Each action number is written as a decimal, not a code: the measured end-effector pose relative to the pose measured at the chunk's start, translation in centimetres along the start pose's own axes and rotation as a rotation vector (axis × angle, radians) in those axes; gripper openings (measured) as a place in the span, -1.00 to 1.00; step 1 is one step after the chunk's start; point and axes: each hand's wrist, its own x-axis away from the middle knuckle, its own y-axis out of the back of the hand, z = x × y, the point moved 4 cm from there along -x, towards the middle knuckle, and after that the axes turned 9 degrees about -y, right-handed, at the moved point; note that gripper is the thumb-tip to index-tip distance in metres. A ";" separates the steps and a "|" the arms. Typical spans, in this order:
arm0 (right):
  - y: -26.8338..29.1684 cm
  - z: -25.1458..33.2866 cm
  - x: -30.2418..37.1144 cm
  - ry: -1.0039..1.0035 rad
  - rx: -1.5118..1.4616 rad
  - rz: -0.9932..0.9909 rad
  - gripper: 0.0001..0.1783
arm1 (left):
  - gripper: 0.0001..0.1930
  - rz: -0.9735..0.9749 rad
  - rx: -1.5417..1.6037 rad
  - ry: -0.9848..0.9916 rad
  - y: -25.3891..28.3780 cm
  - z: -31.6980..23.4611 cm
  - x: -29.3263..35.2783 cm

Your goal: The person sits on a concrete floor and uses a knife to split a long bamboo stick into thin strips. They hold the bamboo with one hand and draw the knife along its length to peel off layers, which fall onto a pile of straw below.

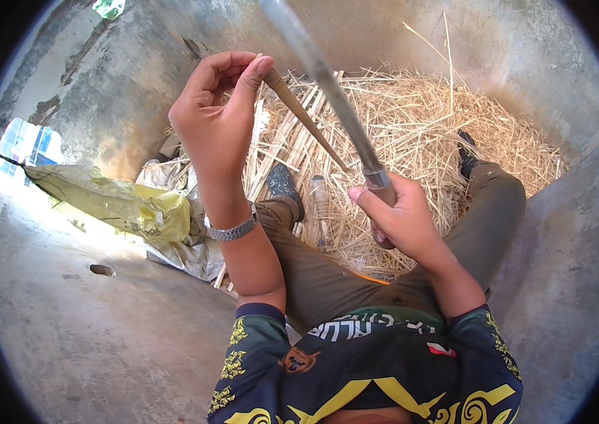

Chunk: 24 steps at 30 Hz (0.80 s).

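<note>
My left hand [213,116], raised at the upper left, pinches the thick upper end of a tapered bamboo stick [299,112] between thumb and fingers. The stick slants down to the right, its thin end over the straw. In my right hand [411,220] is a machete [345,106], gripped around its brown wooden handle with a metal collar. Its long grey blade points up and leftward, passing close to the stick; I cannot tell whether they touch. A pale, ridged, handle-like object [321,199] lies on the straw between my legs.
Curved concrete walls [525,63] surround me. Straw and shavings [398,134] cover the floor ahead. Yellowish plastic sheeting [123,205] and a pale sack [197,253] lie at the left, by a bright opening [31,145]. My shoes [283,185] rest amid the shavings.
</note>
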 end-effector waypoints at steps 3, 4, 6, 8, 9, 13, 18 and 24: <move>0.1 0.0 0.6 0.039 -0.116 -0.067 -0.78 | -0.91 0.011 -0.008 0.021 -0.1 0.0 -0.1; -0.2 -0.2 0.5 0.001 -0.163 -0.079 -0.78 | -0.90 0.017 -0.014 0.030 -0.1 -0.1 -0.1; -0.6 -0.9 0.4 -0.097 -0.177 -0.003 -0.78 | -0.90 0.031 -0.016 -0.009 -0.4 -0.1 0.1; -0.8 -1.9 0.4 -0.217 -0.108 0.172 -0.77 | -0.89 0.048 -0.026 -0.026 -0.6 -0.2 0.0; -0.4 -2.0 0.4 -0.225 -0.067 0.084 -0.77 | -0.89 0.057 -0.030 -0.017 -0.6 -0.2 0.0; 0.3 -0.1 1.7 -0.108 -0.012 -0.004 -0.74 | -0.90 0.026 -0.052 -0.014 -0.4 0.3 0.1; -0.1 0.2 2.8 -0.139 -0.130 -0.011 -0.75 | -0.90 0.013 -0.100 0.064 0.0 -0.4 0.2; 0.5 1.1 3.6 -0.221 -0.040 0.070 -0.72 | -0.88 0.076 -0.221 0.032 0.0 -1.6 0.4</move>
